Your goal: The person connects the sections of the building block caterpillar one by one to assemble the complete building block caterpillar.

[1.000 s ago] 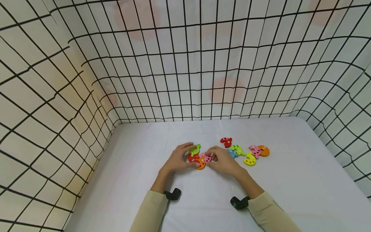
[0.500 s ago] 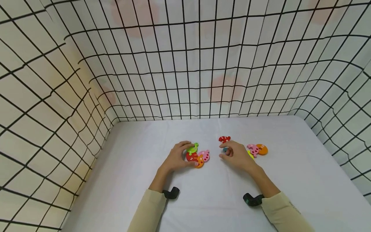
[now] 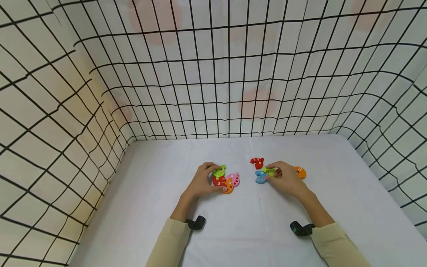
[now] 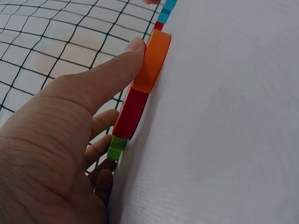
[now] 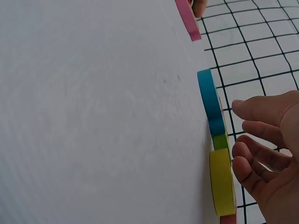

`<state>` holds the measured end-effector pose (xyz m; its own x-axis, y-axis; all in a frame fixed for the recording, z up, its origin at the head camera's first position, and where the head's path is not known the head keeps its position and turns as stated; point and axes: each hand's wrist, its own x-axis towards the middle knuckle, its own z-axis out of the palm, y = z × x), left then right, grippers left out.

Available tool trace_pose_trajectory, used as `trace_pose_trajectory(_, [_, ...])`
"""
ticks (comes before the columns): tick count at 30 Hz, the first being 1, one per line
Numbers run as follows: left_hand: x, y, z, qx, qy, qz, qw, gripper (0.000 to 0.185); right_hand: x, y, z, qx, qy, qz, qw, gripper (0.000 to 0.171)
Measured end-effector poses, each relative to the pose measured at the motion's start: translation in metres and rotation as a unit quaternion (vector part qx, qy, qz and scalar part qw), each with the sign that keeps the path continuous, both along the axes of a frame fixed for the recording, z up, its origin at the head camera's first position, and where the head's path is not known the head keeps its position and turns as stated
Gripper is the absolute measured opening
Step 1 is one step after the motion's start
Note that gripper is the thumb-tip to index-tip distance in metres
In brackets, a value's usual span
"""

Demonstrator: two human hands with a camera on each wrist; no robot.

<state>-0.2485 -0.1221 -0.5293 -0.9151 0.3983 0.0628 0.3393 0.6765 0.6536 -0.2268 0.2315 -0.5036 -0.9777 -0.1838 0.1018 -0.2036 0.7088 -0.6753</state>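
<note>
Care suits the right hand [image 3: 283, 180] pinching the green piece [image 3: 268, 170] (beside blue); the left hand [image 3: 201, 181] grips the joined row [image 3: 224, 180] steady.

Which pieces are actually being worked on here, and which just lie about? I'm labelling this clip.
In hand:
left hand holds the joined green, red, orange and pink chain
right hand rests on the green piece, with the blue piece beside its fingertips

Lying about:
red piece
orange piece
white table
grid walls
</note>
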Motion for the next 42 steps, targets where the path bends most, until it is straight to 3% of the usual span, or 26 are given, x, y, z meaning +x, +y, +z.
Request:
trace_pose_trajectory(8, [0.001,-0.001,-0.001,0.0,0.0,0.0,1.0,0.073,-0.001,0.007,-0.004,0.012,0.012,0.0,1.0,0.035])
trace_pose_trajectory(23, [0.001,0.002,0.0,0.0,-0.008,0.0,1.0,0.073,-0.015,0.013,0.0,0.068,-0.041,0.028,0.996,0.044])
trace_pose_trajectory(42, [0.0,-0.001,0.002,-0.009,-0.018,0.011,0.9997,0.083,-0.013,0.009,0.003,0.032,-0.017,-0.001,0.999,0.045])
